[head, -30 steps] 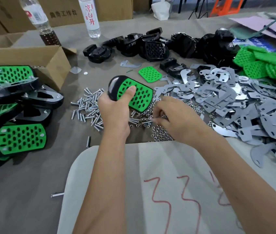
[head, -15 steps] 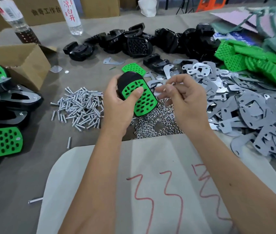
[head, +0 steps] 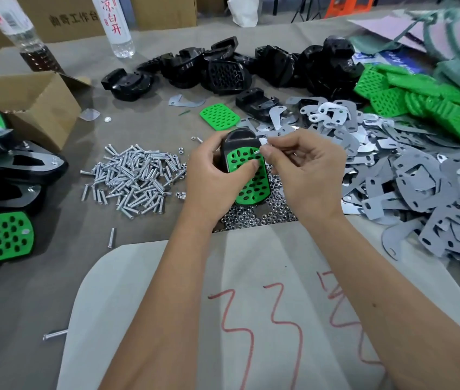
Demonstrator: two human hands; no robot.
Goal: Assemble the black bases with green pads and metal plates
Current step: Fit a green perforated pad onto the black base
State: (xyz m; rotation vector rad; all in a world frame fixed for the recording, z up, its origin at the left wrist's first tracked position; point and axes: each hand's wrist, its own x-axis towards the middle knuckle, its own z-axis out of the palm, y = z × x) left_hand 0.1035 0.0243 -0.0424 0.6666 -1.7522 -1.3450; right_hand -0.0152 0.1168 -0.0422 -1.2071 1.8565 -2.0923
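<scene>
Between both hands, the black base (head: 238,142) with its green pad (head: 251,178) sits up off the surface. The left hand (head: 211,178) wraps it tight to keep it steady, so the right hand (head: 304,170) can pinch a small screw (head: 257,151) into a hole near the pad's top.

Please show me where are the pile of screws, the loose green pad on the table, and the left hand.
pile of screws (head: 135,175), head view, pile's middle.
loose green pad (head: 219,118), head view, centre.
left hand (head: 211,178), head view, back.

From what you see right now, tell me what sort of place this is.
Probably a small workshop or factory bench for hand assembly. Parts lie sorted in bulk heaps: metal plates, black bases, loose bolts. Finished units stack beside a cardboard box.
</scene>
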